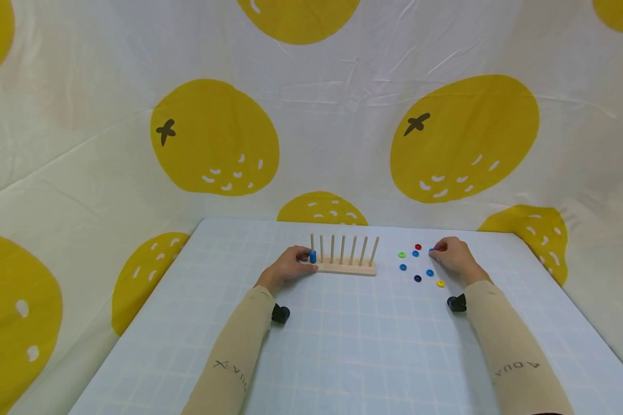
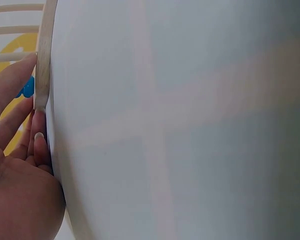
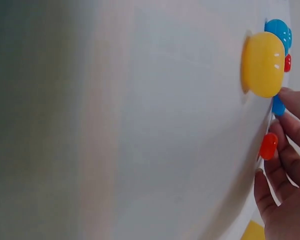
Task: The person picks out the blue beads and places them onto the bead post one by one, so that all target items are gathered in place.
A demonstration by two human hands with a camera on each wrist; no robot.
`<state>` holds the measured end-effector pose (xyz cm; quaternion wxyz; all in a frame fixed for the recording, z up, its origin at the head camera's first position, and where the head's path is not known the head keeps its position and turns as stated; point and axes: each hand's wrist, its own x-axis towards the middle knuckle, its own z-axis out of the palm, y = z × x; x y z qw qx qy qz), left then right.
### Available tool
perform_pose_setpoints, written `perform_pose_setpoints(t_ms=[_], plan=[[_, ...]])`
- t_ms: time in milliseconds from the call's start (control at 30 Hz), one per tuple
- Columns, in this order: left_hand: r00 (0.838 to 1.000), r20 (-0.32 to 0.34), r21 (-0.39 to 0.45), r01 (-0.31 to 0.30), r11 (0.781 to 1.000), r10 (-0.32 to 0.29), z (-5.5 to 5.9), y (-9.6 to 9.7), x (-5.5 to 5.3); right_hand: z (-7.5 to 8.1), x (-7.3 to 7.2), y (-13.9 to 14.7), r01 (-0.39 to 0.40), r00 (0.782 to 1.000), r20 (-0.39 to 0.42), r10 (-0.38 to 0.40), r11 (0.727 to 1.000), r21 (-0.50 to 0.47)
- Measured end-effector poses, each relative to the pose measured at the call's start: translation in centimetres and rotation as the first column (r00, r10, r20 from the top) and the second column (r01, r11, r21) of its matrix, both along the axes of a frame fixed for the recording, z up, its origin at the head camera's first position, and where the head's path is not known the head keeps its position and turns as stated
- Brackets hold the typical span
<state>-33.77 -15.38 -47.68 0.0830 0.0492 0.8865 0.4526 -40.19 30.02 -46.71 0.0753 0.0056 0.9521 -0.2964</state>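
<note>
Two sleeves [image 1: 228, 351] rise from the bottom of the frame. Beyond, right of centre, lie a yellow ring [image 1: 441, 283] and a dark ring [image 1: 417, 278]. At centre stands the rack [image 1: 346, 268], its left end gripped by the left hand [image 1: 286, 266], beside the blue stack [image 1: 313, 257]. Further right, the right hand [image 1: 454, 253] pinches a blue ring [image 3: 278, 106], near a red ring [image 1: 418, 246]. The rings look light, hard and slick, best pinched by the rim; the rack seems stiff, best held low. Farthest hangs a patterned curtain [image 1: 337, 161].
</note>
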Motion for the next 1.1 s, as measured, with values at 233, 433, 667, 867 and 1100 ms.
perform_pose_setpoints(t_ms=[233,433,667,867,1100], plan=[[1.000,0.016,0.015,-0.005,1.000,0.005,-0.3,0.1,-0.2,0.2,0.1,0.3,0.024,1.000,0.005,-0.024,1.000,-0.018],[1.000,0.012,0.008,-0.003,1.000,0.003,-0.3,0.1,-0.3,0.9,0.5,0.4,0.026,0.999,-0.034,-0.027,0.999,-0.047],[1.000,0.016,0.007,-0.008,1.000,0.008,-0.3,-0.1,-0.3,2.2,1.3,0.0,-0.006,0.995,-0.099,0.001,0.999,-0.052],[1.000,0.017,0.011,-0.008,1.000,0.007,-0.4,-0.1,-0.3,3.0,2.3,-0.5,-0.039,0.985,-0.171,0.031,0.998,-0.048],[1.000,0.007,0.001,-0.010,1.000,0.010,0.0,0.1,0.0,3.8,3.3,-1.5,-0.094,0.969,-0.236,0.076,0.994,-0.064]])
